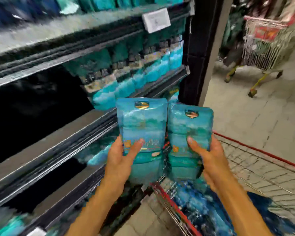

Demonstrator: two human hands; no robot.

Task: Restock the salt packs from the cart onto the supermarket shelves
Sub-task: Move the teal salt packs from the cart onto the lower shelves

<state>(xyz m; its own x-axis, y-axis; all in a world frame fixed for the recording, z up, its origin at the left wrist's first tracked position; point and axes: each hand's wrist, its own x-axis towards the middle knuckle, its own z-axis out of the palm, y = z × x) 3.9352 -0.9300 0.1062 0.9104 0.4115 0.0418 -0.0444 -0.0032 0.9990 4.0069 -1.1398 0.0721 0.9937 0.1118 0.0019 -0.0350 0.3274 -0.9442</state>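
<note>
Turquoise salt packs are standing upright, side by side and touching, above the near-left corner of the red-rimmed cart (255, 147). The left hand (121, 157) is gripping the left pack (141, 123), the right hand (206, 155) the right pack (189, 133). The dark shelf gap (32, 106) is lying up and left, nearer the left hand.
</note>
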